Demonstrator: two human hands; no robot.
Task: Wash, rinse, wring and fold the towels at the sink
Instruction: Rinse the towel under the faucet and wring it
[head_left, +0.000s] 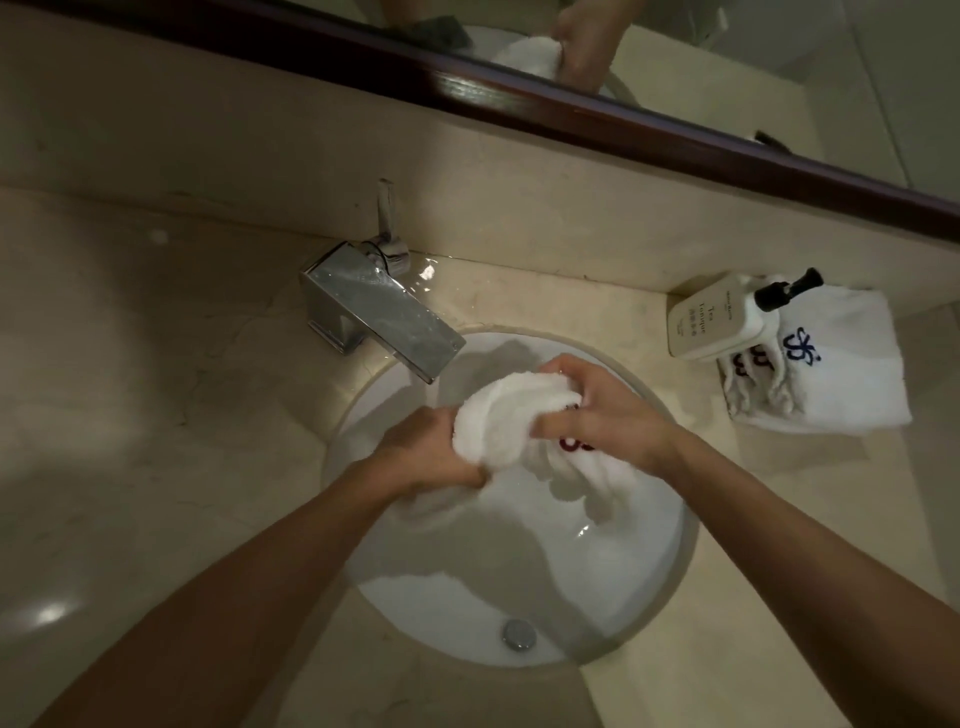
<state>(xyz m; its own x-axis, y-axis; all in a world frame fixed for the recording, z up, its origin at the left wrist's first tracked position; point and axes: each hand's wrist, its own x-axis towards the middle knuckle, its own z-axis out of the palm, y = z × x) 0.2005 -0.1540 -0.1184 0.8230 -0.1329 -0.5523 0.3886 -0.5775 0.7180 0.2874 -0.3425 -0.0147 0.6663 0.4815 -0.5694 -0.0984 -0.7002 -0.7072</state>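
Over the sink (670, 561), just below the tap (384, 317), we clench a white towel (506, 421) in both hands: left hand (431, 452) grasping its near end, right hand (608, 415) its far end. Folded towels (831, 369) and a bottle (717, 322) sit on the table (156, 415).

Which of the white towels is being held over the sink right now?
The bunched towel gripped by both hands, left and right; the folded towels lie on the counter.

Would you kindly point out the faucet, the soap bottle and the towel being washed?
faucet (382, 317), head view, top of the flat metal spout.
soap bottle (714, 325), head view, its labelled cream body.
towel (506, 415), head view, the bunched white part between both hands.
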